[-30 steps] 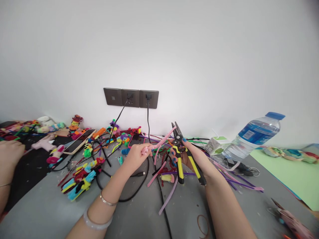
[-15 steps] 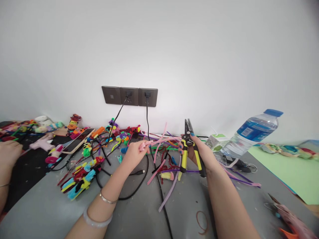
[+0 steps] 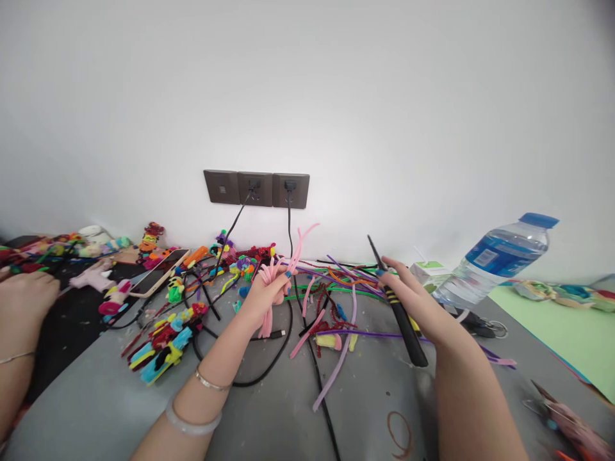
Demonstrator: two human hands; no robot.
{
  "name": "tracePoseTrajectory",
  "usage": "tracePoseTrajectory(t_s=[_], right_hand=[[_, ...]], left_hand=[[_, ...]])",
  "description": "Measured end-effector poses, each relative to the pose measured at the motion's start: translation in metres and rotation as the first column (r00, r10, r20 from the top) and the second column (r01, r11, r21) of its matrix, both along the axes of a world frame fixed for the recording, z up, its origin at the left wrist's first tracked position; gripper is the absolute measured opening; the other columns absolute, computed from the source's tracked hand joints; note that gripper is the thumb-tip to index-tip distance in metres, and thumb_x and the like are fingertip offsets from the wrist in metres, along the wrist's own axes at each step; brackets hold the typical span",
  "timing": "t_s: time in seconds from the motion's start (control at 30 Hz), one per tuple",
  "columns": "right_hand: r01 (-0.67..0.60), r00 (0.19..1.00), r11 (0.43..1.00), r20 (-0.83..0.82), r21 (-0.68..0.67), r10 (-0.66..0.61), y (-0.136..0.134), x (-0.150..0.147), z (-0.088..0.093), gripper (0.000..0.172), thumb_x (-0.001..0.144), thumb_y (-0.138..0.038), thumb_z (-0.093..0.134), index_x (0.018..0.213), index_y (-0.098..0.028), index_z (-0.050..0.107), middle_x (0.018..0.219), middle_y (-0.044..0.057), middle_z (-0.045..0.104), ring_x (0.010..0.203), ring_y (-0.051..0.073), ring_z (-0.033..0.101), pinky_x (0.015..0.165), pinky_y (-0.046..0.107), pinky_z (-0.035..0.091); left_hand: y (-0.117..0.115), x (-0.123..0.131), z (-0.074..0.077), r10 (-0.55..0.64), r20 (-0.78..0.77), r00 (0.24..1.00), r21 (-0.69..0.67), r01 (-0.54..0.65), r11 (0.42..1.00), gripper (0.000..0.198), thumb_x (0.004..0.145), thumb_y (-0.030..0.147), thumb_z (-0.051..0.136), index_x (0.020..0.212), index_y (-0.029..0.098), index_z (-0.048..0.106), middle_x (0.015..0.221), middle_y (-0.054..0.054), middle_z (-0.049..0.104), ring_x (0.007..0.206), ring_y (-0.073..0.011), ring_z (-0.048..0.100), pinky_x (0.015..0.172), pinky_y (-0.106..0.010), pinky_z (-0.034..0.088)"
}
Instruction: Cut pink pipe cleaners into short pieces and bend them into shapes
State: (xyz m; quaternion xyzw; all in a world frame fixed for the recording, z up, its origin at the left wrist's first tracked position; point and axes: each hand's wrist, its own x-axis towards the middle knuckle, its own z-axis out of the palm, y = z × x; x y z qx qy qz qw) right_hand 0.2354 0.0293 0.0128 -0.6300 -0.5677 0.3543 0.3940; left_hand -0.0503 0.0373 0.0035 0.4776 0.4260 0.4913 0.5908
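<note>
My left hand point(image 3: 265, 289) is closed round a bundle of pink pipe cleaners point(image 3: 293, 251); their ends stick up towards the wall sockets and hang below my fist. My right hand point(image 3: 411, 296) grips black and yellow wire cutters point(image 3: 402, 315), seen edge-on with the closed jaws pointing up and left. Both hands hover above a heap of loose pipe cleaners point(image 3: 336, 282) in purple, green, pink and red on the grey table point(image 3: 269, 416).
Black cables point(image 3: 288, 230) run from the wall sockets point(image 3: 256, 189) across the table. A water bottle point(image 3: 494, 259) leans at right beside a small carton point(image 3: 427, 270). Finished colourful figures point(image 3: 166, 342), a phone point(image 3: 156, 272) and a glue gun point(image 3: 93, 276) lie left, near another person's hand point(image 3: 24, 298).
My left hand turned and raised the pink pipe cleaners so their ends point up. My right hand moved right and rolled the cutters edge-on, away from the pink strands.
</note>
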Motion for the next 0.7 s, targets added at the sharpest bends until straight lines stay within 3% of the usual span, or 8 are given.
tracePoseTrajectory(t_s=[0.1, 0.2, 0.3, 0.43, 0.5, 0.57, 0.63, 0.7], right_hand=[[0.084, 0.946, 0.989, 0.320, -0.119, -0.042, 0.006, -0.010, -0.007, 0.076, 0.078, -0.051, 0.062, 0.142, -0.016, 0.041, 0.126, 0.017, 0.064, 0.118, 0.037, 0.058, 0.097, 0.046, 0.043], [0.089, 0.851, 0.973, 0.524, -0.211, 0.036, 0.010, -0.025, -0.013, 0.066, 0.078, -0.048, 0.061, 0.135, -0.016, 0.049, 0.125, 0.019, 0.065, 0.117, 0.041, 0.060, 0.097, 0.052, 0.042], [0.084, 0.777, 0.976, 0.626, -0.201, 0.062, 0.011, -0.032, -0.015, 0.050, 0.086, -0.044, 0.052, 0.130, -0.022, 0.055, 0.121, 0.015, 0.068, 0.113, 0.041, 0.062, 0.096, 0.059, 0.040], [0.125, 0.745, 0.981, 0.667, -0.151, 0.008, 0.012, -0.032, -0.016, 0.046, 0.088, -0.046, 0.048, 0.127, -0.025, 0.061, 0.118, 0.018, 0.066, 0.110, 0.041, 0.062, 0.091, 0.060, 0.042], [0.156, 0.776, 0.986, 0.625, -0.066, -0.081, 0.013, -0.031, -0.016, 0.045, 0.086, -0.045, 0.051, 0.123, -0.022, 0.065, 0.111, 0.018, 0.066, 0.105, 0.039, 0.062, 0.087, 0.055, 0.044], [0.122, 0.877, 0.992, 0.463, 0.035, -0.125, 0.015, -0.032, -0.015, 0.041, 0.085, -0.044, 0.053, 0.115, -0.020, 0.067, 0.096, 0.014, 0.067, 0.095, 0.033, 0.063, 0.081, 0.045, 0.046], [-0.007, 0.987, 0.996, 0.160, 0.085, -0.006, 0.015, -0.038, -0.012, 0.041, 0.087, -0.048, 0.050, 0.107, -0.018, 0.069, 0.077, 0.007, 0.065, 0.078, 0.025, 0.061, 0.071, 0.036, 0.045], [-0.188, 0.962, 0.980, -0.190, 0.066, 0.197, 0.012, -0.048, -0.006, 0.047, 0.088, -0.055, 0.046, 0.100, -0.018, 0.070, 0.070, 0.004, 0.062, 0.066, 0.020, 0.056, 0.062, 0.031, 0.042]], left_hand=[[-0.003, 0.002, 0.002, -0.074, 0.125, 0.989, -0.097, 0.087, 0.992, 0.029, 0.072, 0.036, 0.071, 0.090, 0.014, 0.065, 0.061, 0.007, 0.050, 0.039, -0.0002, 0.023, 0.042, -0.020, 0.018], [-0.005, 0.001, 0.004, -0.112, 0.230, 0.967, -0.128, 0.145, 0.981, 0.027, 0.071, 0.035, 0.073, 0.087, 0.015, 0.064, 0.061, 0.008, 0.047, 0.038, 0.0006, 0.021, 0.041, -0.019, 0.019], [-0.005, -0.007, 0.010, -0.114, 0.254, 0.960, -0.089, 0.140, 0.986, 0.029, 0.072, 0.036, 0.074, 0.090, 0.016, 0.065, 0.059, 0.009, 0.045, 0.038, 0.0004, 0.020, 0.041, -0.019, 0.020], [-0.006, -0.018, 0.020, -0.164, 0.248, 0.955, 0.020, 0.165, 0.986, 0.032, 0.074, 0.040, 0.074, 0.092, 0.016, 0.065, 0.058, 0.009, 0.044, 0.039, -0.0001, 0.020, 0.041, -0.019, 0.020], [-0.009, -0.015, 0.020, -0.201, 0.267, 0.942, 0.025, 0.202, 0.979, 0.032, 0.075, 0.041, 0.074, 0.093, 0.016, 0.065, 0.058, 0.008, 0.045, 0.039, 0.0001, 0.019, 0.042, -0.019, 0.020], [-0.014, -0.004, 0.017, -0.281, 0.236, 0.930, -0.022, 0.294, 0.956, 0.034, 0.073, 0.042, 0.075, 0.091, 0.015, 0.065, 0.058, 0.008, 0.047, 0.039, 0.0005, 0.020, 0.043, -0.019, 0.020], [-0.020, 0.010, 0.011, -0.409, 0.139, 0.902, -0.090, 0.422, 0.902, 0.035, 0.073, 0.042, 0.075, 0.093, 0.014, 0.065, 0.060, 0.005, 0.053, 0.040, -0.0009, 0.027, 0.043, -0.020, 0.020], [-0.026, 0.023, 0.004, -0.463, 0.032, 0.886, -0.113, 0.464, 0.879, 0.035, 0.075, 0.043, 0.072, 0.089, 0.012, 0.065, 0.059, 0.002, 0.058, 0.041, -0.0024, 0.031, 0.043, -0.021, 0.020]])
